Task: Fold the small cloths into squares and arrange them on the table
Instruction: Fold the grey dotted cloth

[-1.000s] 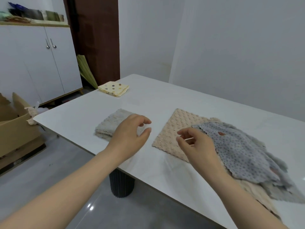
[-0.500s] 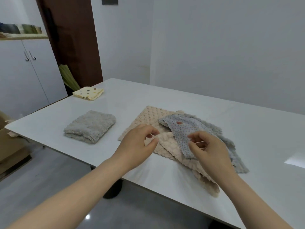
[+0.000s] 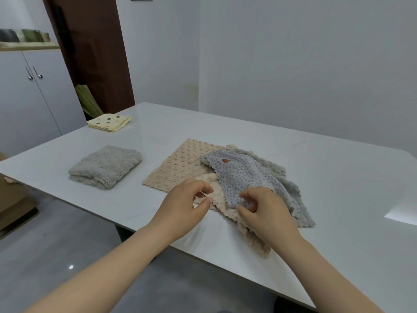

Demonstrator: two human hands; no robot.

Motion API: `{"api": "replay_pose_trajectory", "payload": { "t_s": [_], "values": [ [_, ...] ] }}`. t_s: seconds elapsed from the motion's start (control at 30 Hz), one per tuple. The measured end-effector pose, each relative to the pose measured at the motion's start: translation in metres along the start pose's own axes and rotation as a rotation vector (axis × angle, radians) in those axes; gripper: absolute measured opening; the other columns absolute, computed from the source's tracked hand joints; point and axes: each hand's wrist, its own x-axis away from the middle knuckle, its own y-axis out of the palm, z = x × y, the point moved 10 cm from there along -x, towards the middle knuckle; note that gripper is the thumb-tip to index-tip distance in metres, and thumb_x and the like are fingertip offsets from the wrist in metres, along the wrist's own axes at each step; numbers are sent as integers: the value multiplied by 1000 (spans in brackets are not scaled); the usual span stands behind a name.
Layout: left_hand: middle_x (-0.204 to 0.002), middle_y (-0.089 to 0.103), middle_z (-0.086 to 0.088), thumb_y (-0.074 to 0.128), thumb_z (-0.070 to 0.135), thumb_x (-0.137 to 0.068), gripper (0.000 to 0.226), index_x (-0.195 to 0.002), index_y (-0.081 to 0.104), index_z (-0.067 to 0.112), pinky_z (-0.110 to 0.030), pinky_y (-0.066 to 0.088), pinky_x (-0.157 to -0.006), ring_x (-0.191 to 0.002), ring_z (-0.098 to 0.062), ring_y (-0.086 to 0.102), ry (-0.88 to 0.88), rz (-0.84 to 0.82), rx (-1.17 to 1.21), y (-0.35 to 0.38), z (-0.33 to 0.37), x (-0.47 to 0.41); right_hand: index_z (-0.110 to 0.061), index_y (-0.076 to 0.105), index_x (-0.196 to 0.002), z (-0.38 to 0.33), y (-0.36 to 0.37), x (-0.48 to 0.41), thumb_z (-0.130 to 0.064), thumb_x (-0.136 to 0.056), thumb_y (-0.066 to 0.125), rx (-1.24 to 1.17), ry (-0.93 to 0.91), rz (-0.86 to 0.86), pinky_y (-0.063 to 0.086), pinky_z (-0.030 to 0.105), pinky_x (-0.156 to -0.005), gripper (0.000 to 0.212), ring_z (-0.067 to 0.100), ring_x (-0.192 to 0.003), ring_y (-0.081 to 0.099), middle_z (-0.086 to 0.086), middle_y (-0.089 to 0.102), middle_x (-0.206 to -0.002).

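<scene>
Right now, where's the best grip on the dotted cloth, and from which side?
Its near corner, coming from the person's side. The dotted cloth lies topmost on the pile, and that corner rests loose over the beige cloth, so a thumb-and-finger pinch should lift it alone. The right hand seems to pinch there. Its far edge overlaps the grey cloth, which risks a double pick.

We see one plain grey cloth [image 3: 106, 166], one beige cloth [image 3: 178, 168] with bumps, one pale grey cloth [image 3: 243, 175] with small dark dots, one cream cloth [image 3: 109, 122] with brown spots.
</scene>
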Motion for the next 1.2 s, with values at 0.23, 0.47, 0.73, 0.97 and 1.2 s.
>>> {"api": "replay_pose_trajectory", "payload": {
  "t_s": [0.23, 0.47, 0.73, 0.97, 1.2],
  "values": [
    [-102, 60, 17, 58, 27, -90, 14, -103, 64, 28, -18, 47, -86, -93, 5, 55, -17, -11, -10, 1, -6, 3, -13, 70, -85, 2, 9, -14, -25, -88, 54, 193, -7, -30, 52, 36, -66, 20, 18, -76, 59, -1, 57, -90],
    [-106, 59, 16, 57, 28, -90, 18, -107, 62, 28, -22, 48, -87, -95, 4, 55, 2, -13, -7, -2, -3, -2, -16, 59, -84, -6, -23, -18, -24, -95, 47, 68, -33, 105, 50, 36, -62, 18, 17, -66, 60, -1, 65, -77],
    [-137, 37, 10, 65, 35, -85, 55, -135, 43, 24, -33, 43, -103, -123, -8, 42, 98, 50, -10, -2, 26, -31, -18, 56, -81, -28, -75, -15, -20, -94, 50, -35, -87, 216, 44, 32, -62, 14, 14, -64, 56, -4, 60, -67],
    [-121, 55, -1, 57, 22, -91, 24, -114, 59, 17, -40, 47, -94, -112, -18, 50, 79, -1, -75, 18, 39, -59, -23, 63, -91, -33, -106, -7, -21, -81, 66, -143, -108, 251, 45, 17, -67, 11, 2, -79, 58, -14, 64, -84],
    [-72, 59, 1, 48, 23, -96, 18, -79, 54, 20, -32, 39, -60, -63, -14, 50, 78, 121, 66, -7, 51, -45, -18, 64, -75, -38, -136, -3, -14, -87, 58, -192, -170, 377, 39, 19, -58, 15, 8, -63, 52, -11, 61, -69]
  ]
}}
